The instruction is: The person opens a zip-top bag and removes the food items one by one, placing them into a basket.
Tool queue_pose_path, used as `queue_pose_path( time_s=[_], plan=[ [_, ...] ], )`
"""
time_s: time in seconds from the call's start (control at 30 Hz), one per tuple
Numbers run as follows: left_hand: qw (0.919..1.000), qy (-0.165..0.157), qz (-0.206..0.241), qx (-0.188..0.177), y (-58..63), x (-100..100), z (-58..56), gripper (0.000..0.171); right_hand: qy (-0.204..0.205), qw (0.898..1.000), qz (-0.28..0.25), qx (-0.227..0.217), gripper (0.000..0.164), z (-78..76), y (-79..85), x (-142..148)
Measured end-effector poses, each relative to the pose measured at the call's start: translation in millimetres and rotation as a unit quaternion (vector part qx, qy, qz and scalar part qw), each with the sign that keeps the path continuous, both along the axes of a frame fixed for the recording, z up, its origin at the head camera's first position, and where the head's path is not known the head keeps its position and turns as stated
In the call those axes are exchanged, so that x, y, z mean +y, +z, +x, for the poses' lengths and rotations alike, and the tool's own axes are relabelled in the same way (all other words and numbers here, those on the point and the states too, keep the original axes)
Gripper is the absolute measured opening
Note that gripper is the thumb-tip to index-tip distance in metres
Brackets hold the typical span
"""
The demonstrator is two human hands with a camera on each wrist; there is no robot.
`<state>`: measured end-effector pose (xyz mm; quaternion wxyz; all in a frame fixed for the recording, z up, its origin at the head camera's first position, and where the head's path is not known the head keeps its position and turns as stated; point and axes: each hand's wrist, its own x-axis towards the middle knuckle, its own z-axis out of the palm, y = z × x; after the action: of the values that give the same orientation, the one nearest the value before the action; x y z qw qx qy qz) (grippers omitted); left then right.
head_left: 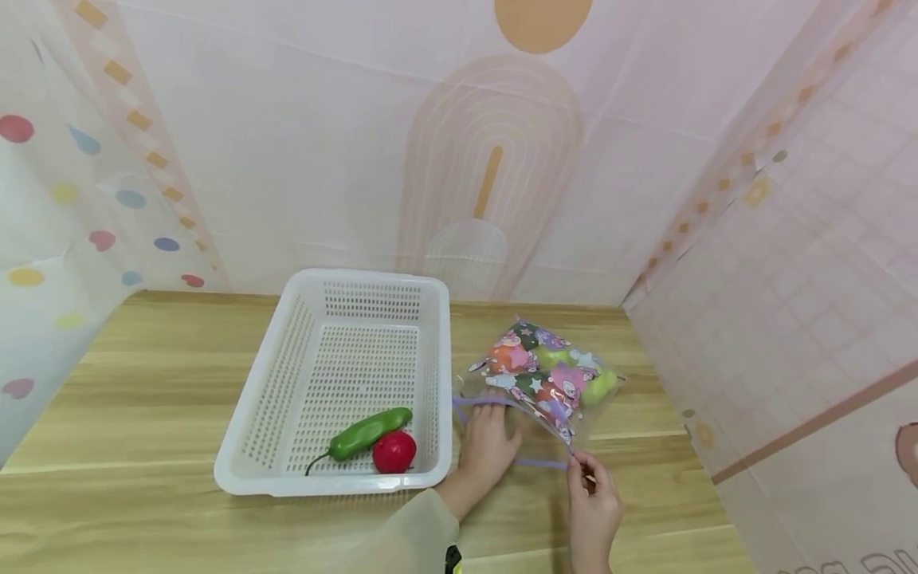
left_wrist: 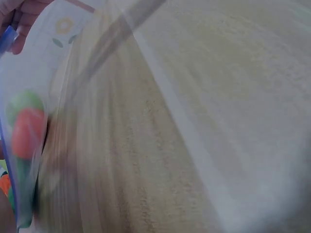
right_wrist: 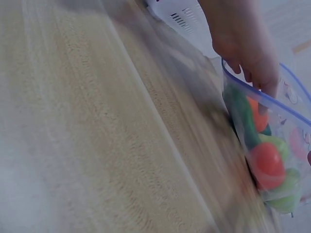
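Note:
A clear zip bag (head_left: 527, 434) with a purple rim and printed pictures lies on the table, its mouth toward me. Inside are several colourful toy fruits or vegetables; the right wrist view shows a red one (right_wrist: 267, 165), an orange one (right_wrist: 256, 110) and a long green one (right_wrist: 247, 119). My left hand (head_left: 490, 446) reaches in through the mouth with fingers extended, the fingertips beside the orange piece. Whether they touch it is unclear. At the near right corner, my right hand (head_left: 594, 510) pinches the bag's rim between thumb and fingers.
Left of the bag stands a white perforated basket (head_left: 247, 383). A green chili pepper (head_left: 366, 433) and a red round fruit or vegetable (head_left: 394, 452) lie in its near right corner. Patterned sheeting (head_left: 323, 159) rises behind the wooden table (head_left: 115, 414) and along both sides.

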<state>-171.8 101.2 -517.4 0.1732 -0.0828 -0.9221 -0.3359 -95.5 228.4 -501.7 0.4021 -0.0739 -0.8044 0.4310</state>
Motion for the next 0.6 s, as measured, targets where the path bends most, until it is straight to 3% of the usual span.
queue_pose_path(
  time_s=[0.1, 0.23, 0.4, 0.6],
  plan=[
    [1.0, 0.005, 0.007, 0.004, -2.0, -0.6, -3.8, 0.059, 0.0, 1.0, -0.002, -0.004, 0.008, 0.9, -2.3, 0.7],
    [0.9989, 0.019, 0.016, 0.039, -4.3, -0.9, -6.1, 0.046, -0.006, 1.0, -0.004, -0.011, 0.009, 4.3, -3.0, 0.9],
    [0.9964, 0.046, -0.018, 0.069, -5.4, -1.2, -5.5, 0.027, -0.007, 1.0, -0.008, -0.013, 0.009, 7.1, -1.5, -0.9],
    [0.9926, 0.059, -0.075, 0.075, -7.0, -2.0, -4.7, 0.023, -0.012, 1.0, -0.016, -0.016, 0.009, 12.1, -0.3, -4.1]
  ],
)
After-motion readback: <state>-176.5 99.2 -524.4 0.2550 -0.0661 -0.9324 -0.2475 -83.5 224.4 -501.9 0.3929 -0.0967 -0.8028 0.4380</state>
